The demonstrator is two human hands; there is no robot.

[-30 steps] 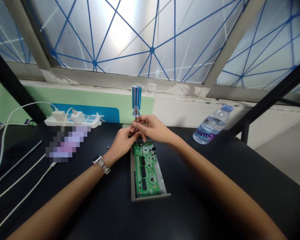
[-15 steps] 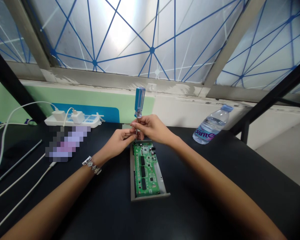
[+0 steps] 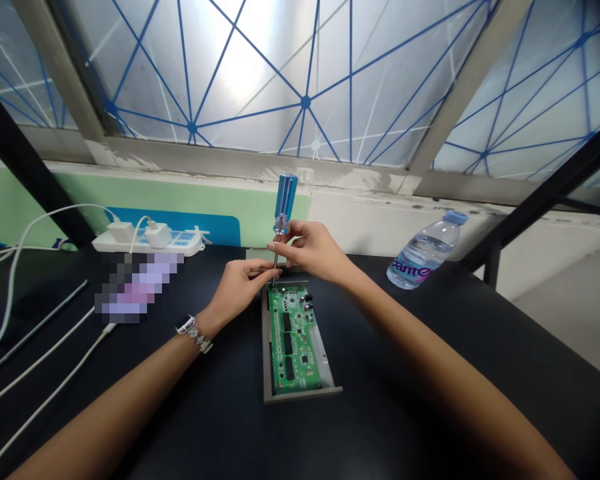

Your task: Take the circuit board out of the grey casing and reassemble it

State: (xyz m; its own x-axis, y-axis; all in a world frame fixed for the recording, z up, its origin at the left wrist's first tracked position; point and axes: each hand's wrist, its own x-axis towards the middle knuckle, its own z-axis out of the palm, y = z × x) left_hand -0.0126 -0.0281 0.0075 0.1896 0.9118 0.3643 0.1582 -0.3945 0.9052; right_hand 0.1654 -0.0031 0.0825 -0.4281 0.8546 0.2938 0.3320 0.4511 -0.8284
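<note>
A screwdriver (image 3: 285, 200) with a blue and clear handle stands nearly upright over the far left corner of a green circuit board (image 3: 300, 333). The board lies in a shallow grey metal casing (image 3: 267, 360). My right hand (image 3: 310, 250) pinches the screwdriver's shaft just below the handle. Lower down, my left hand (image 3: 240, 283) has thumb and fingers closed about the shaft near its tip; a watch (image 3: 194, 333) is on that wrist. The fingers partly hide the tip, and no screw can be made out.
A water bottle (image 3: 427, 250) leans at the back right. On the back left lies a power strip (image 3: 195, 243) with plugged-in chargers, and white cables (image 3: 45, 377) run across the black table (image 3: 380, 400). A blurred-out object (image 3: 140, 290) sits beside them. Wall and windows close off the back.
The screwdriver handle has tipped slightly to the right, and my right hand's fingers have shifted on the shaft. My left hand stays by the tip. The view has moved slightly.
</note>
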